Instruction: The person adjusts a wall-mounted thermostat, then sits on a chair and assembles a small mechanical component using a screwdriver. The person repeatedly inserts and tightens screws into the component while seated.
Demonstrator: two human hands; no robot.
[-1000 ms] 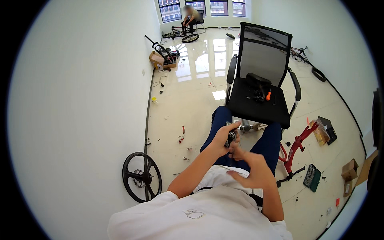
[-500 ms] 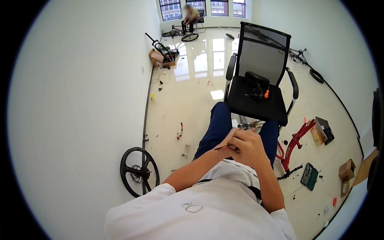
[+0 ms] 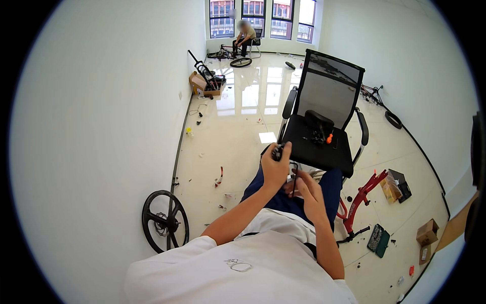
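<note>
My left hand (image 3: 275, 169) is raised over my lap, its fingers closed round a small dark metal part (image 3: 277, 151), mostly hidden by the fingers. Lower and to the right, my right hand (image 3: 311, 196) pinches a black L-shaped hex key (image 3: 295, 175), whose bent end points up between the two hands. Just ahead stands a black mesh office chair (image 3: 331, 96). On its seat lie a black bicycle saddle (image 3: 319, 119), some small dark parts (image 3: 317, 136) and an orange-handled screwdriver (image 3: 329, 138).
A black spoked wheel (image 3: 165, 221) leans on the left wall. To the right are a red bicycle frame (image 3: 360, 200), a green tool case (image 3: 378, 240) and cardboard boxes (image 3: 428, 233). Far back, a person (image 3: 245, 38) sits beside bicycle parts. Small parts lie scattered on the floor.
My hands, close together before, have moved apart. The left has risen forward with the dark part; the right has lowered, and the hex key now stands upright. The view has tilted up.
</note>
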